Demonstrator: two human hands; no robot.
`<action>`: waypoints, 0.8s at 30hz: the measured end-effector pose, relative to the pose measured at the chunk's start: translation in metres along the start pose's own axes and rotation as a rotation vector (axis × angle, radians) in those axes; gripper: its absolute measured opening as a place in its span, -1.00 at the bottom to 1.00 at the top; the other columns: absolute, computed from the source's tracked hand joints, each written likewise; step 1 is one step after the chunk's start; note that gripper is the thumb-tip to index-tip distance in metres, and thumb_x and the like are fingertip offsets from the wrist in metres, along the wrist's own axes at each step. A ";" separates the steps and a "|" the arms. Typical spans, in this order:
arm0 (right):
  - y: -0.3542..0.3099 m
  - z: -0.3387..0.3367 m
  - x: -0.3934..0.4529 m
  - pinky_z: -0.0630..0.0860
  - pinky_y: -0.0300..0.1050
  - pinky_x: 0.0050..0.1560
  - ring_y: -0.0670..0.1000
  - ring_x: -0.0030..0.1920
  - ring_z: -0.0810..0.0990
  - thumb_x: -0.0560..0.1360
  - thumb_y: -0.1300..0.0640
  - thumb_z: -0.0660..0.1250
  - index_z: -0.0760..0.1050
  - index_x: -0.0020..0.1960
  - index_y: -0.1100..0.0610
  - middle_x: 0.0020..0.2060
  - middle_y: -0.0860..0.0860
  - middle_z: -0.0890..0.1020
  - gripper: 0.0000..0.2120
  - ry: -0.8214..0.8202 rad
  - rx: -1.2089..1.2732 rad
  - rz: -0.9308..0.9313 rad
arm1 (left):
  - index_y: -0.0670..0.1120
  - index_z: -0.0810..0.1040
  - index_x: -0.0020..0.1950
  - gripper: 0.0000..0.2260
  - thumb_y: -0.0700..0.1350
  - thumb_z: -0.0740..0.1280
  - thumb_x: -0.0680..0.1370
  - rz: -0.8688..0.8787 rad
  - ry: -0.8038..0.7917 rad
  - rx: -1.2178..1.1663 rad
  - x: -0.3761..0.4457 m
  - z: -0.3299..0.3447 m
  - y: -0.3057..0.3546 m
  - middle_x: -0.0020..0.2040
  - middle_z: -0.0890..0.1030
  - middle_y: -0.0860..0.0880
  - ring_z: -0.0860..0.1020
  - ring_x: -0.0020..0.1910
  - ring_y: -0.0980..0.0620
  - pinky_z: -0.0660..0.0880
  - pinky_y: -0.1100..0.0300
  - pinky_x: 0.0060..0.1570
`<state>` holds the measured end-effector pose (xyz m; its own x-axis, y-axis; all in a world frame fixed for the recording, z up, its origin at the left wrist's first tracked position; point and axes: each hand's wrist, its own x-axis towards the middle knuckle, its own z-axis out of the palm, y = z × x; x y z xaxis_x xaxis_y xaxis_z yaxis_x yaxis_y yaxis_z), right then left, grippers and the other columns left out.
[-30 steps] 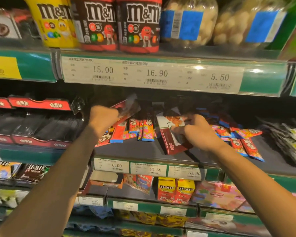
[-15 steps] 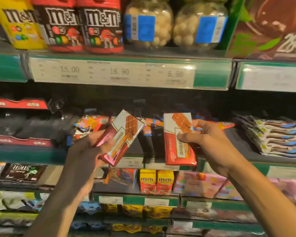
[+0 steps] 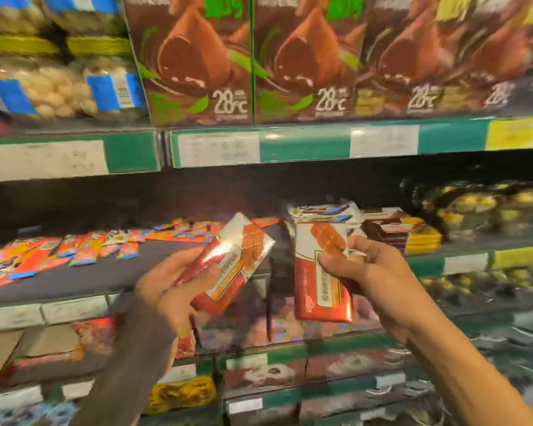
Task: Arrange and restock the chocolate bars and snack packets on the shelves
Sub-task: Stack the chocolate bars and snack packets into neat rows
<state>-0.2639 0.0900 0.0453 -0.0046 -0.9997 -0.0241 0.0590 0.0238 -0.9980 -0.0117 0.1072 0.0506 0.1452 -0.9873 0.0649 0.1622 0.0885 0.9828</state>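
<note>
My left hand (image 3: 166,284) grips a red-and-white chocolate bar (image 3: 237,259), tilted to the right, in front of the middle shelf (image 3: 90,278). My right hand (image 3: 366,272) pinches a second, matching chocolate bar (image 3: 317,290) held upright beside the first. Both bars hang in the air, off the shelf. Small red and orange snack packets (image 3: 83,247) lie scattered on the dark shelf surface to the left. Behind the right bar sits a stack of chocolate bars (image 3: 391,229) in dark and yellow wrappers.
Tall brown chocolate boxes (image 3: 197,56) marked 28°C and clear jars of round sweets (image 3: 53,87) fill the upper shelf. Green price rails (image 3: 290,146) edge each shelf. Gold-wrapped sweets (image 3: 490,204) sit at the right. Lower shelves hold more packets, blurred.
The view has swung right along the shelves. Both hands came off the shelf carrying one bar each and now hold them in front of the section to the right.
</note>
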 end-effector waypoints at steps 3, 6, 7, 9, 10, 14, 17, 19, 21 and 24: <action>-0.003 -0.057 -0.012 0.54 0.17 0.10 0.18 -0.06 0.72 0.44 0.18 0.50 0.52 0.19 0.27 -0.07 0.15 0.73 -0.63 0.065 -0.008 0.003 | 0.03 0.69 0.05 -0.73 -0.13 0.45 0.36 0.011 -0.047 0.075 -0.007 0.043 -0.010 0.05 0.69 -0.09 0.64 0.00 -0.22 0.54 -0.19 0.02; -0.007 -0.105 -0.018 0.58 0.16 -0.09 0.17 -0.14 0.72 0.41 0.20 0.52 0.50 0.18 0.31 -0.11 0.14 0.73 -0.59 0.152 -0.031 -0.015 | 0.09 0.69 0.00 -0.77 -0.12 0.47 0.36 -0.032 -0.095 0.080 -0.010 0.089 -0.019 0.02 0.70 0.00 0.64 -0.10 -0.11 0.58 -0.06 -0.15; -0.008 -0.121 -0.018 0.60 0.17 -0.09 0.19 -0.13 0.72 0.43 0.22 0.50 0.49 0.18 0.33 -0.12 0.16 0.73 -0.61 0.162 -0.039 -0.015 | 0.05 0.68 0.01 -0.78 -0.15 0.47 0.40 -0.035 -0.108 0.096 -0.009 0.103 -0.019 0.02 0.70 -0.01 0.63 -0.18 -0.06 0.56 0.09 -0.29; -0.010 -0.146 -0.016 0.60 0.12 -0.18 0.18 -0.14 0.72 0.44 0.23 0.49 0.50 0.16 0.30 -0.12 0.16 0.73 -0.65 0.189 -0.056 -0.010 | -0.02 0.66 -0.01 -0.82 -0.25 0.43 0.45 -0.018 -0.135 0.137 -0.006 0.129 -0.018 0.01 0.70 -0.08 0.64 -0.24 -0.04 0.52 0.18 -0.41; -0.011 -0.157 -0.015 0.61 0.06 -0.23 0.16 -0.15 0.72 0.43 0.23 0.50 0.52 0.15 0.26 -0.12 0.15 0.73 -0.67 0.211 -0.056 -0.013 | -0.04 0.66 -0.02 -0.82 -0.28 0.42 0.46 -0.012 -0.142 0.151 -0.003 0.139 -0.017 0.00 0.70 -0.09 0.65 -0.22 -0.03 0.56 0.18 -0.38; -0.014 -0.187 0.001 0.64 0.15 -0.12 0.15 -0.09 0.72 0.38 0.24 0.55 0.53 0.15 0.07 -0.07 0.14 0.72 -0.61 0.304 -0.042 -0.042 | 0.06 0.71 -0.09 -0.81 -0.25 0.44 0.47 0.007 -0.164 0.231 0.013 0.164 -0.018 -0.05 0.71 0.03 0.68 -0.12 0.03 0.64 0.00 -0.07; -0.021 -0.191 0.019 0.64 0.05 -0.22 0.16 -0.08 0.72 0.38 0.29 0.54 0.47 0.20 -0.03 -0.05 0.13 0.71 -0.52 0.343 -0.028 -0.090 | 0.08 0.69 -0.04 -0.83 -0.20 0.45 0.48 -0.019 -0.196 0.239 0.028 0.169 -0.023 -0.05 0.71 0.09 0.68 -0.09 0.03 0.59 -0.09 0.04; -0.025 -0.189 0.033 0.67 0.15 -0.16 0.15 -0.06 0.71 0.40 0.26 0.53 0.51 0.16 -0.07 -0.02 0.15 0.68 -0.57 0.367 -0.112 -0.136 | 0.04 0.66 0.05 -0.80 -0.17 0.45 0.46 -0.027 -0.224 0.235 0.038 0.170 -0.025 -0.03 0.71 0.05 0.69 -0.10 0.03 0.59 0.00 -0.04; -0.028 -0.183 0.047 0.67 0.18 -0.11 0.11 -0.08 0.72 0.46 0.23 0.50 0.54 0.14 -0.02 -0.05 0.12 0.67 -0.68 0.368 -0.165 -0.165 | 0.02 0.65 0.11 -0.72 -0.11 0.47 0.41 -0.041 -0.254 0.223 0.053 0.167 -0.028 -0.02 0.71 0.02 0.69 -0.09 0.01 0.57 0.06 -0.10; -0.031 -0.171 0.071 0.68 0.06 -0.15 0.07 -0.10 0.71 0.50 0.24 0.45 0.53 0.17 0.03 -0.07 0.09 0.65 -0.71 0.346 -0.212 -0.158 | 0.04 0.64 0.15 -0.59 -0.01 0.48 0.31 -0.060 -0.253 0.233 0.076 0.160 -0.032 0.01 0.71 0.01 0.69 -0.07 -0.02 0.58 0.01 -0.08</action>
<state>-0.4366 0.0189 0.0645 -0.3332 -0.9312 0.1476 -0.1756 -0.0925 -0.9801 -0.1622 0.0078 0.0514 -0.1090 -0.9939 0.0180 -0.0685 0.0256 0.9973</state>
